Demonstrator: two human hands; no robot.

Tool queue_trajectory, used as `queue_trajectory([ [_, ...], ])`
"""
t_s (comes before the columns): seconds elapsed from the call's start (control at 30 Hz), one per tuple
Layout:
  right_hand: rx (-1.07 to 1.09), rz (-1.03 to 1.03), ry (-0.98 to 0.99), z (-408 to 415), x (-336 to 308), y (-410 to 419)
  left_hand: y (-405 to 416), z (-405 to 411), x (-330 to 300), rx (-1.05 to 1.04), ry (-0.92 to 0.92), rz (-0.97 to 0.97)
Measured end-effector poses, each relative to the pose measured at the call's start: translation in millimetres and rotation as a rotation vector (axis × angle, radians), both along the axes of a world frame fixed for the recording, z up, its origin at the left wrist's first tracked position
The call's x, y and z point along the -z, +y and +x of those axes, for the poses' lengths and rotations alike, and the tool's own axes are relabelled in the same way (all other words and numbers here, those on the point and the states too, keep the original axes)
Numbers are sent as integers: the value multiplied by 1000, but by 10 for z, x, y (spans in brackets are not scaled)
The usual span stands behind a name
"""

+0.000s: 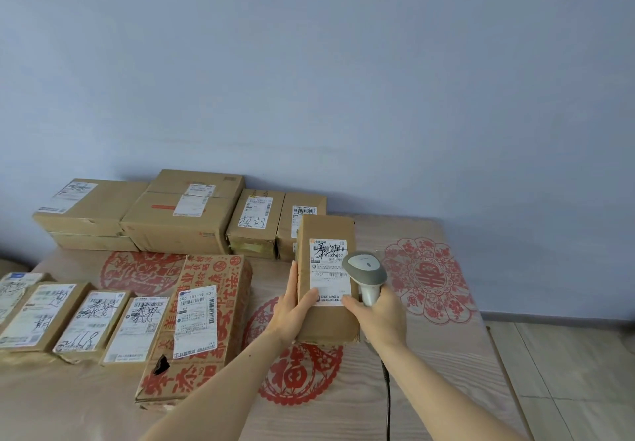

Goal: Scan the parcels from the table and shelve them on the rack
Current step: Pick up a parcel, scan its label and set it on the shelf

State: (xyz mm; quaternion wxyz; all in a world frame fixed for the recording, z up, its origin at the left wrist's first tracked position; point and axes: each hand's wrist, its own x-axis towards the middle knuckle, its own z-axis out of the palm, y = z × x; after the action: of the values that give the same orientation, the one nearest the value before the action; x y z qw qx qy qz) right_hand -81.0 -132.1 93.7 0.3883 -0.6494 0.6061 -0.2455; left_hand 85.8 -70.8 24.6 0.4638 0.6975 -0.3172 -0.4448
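Observation:
A long brown cardboard parcel (326, 231) with a white shipping label lies lengthwise at the table's middle. My left hand (292, 306) holds its left side, thumb lying on the label's lower corner. My right hand (374, 317) grips the handle of a grey barcode scanner (366, 268), whose head hangs over the right edge of the label. The scanner's black cable (387, 392) runs down toward me. The rack is out of view.
Several more parcels lie on the table (446, 354): a row of big brown boxes (178, 210) along the blue wall, a red-printed box (202, 320) and small labelled boxes (86, 320) at left. The table's right edge drops to a tiled floor (567, 372).

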Motion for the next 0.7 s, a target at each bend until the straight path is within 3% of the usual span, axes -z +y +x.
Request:
queue_trajectory([
  [0.2,42,-139,96,-6,-125,67,57,-21,54,-33,-36,-55],
  [0.7,-39,-102,-80,196,-136,481,140,-172,-24,-64,-171,-147],
])
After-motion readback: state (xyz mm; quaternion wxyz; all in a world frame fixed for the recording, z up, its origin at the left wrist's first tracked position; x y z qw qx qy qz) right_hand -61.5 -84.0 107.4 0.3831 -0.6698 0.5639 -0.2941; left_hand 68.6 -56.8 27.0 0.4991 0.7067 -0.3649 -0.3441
